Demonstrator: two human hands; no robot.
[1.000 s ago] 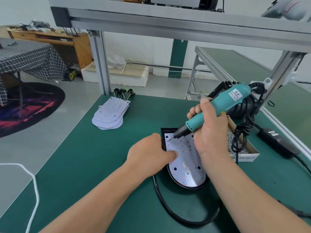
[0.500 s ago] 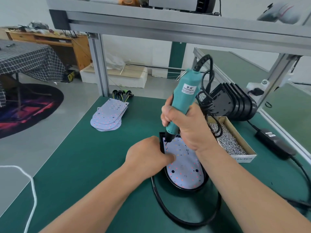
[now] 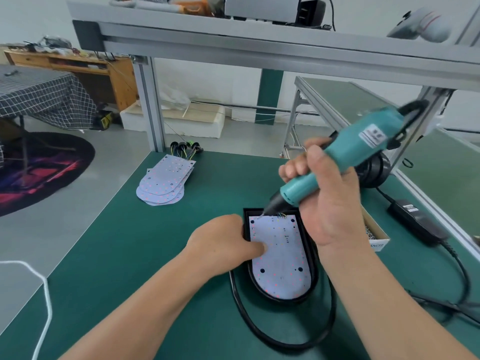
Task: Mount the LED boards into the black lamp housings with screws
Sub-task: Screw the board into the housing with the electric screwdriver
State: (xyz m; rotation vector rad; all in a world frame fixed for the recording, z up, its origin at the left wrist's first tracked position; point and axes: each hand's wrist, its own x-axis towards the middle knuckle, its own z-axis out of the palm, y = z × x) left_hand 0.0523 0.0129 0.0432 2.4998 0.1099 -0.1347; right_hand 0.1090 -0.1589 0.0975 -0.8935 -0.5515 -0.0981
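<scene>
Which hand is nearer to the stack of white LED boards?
Left. The left hand, holding the black lamp housing, lies right of the stack of white LED boards; the right hand, gripping the teal electric screwdriver, is farther right.

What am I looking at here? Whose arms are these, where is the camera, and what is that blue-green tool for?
There is no machine here. These are a person's two bare arms, filmed by one wide-angle camera worn on the head, looking forward and down, so you see roughly what the worker sees.

On the green table lies a black lamp housing with a pale LED board sitting inside it. The left hand steadies the housing at its left rim, thumb on the board. The right hand grips an electric screwdriver, tilted, with its tip at the board's far left corner.

Further back lies a stack of spare boards. A box of screws sits behind the right hand, mostly hidden. A black cable loops round the housing's near end.
</scene>
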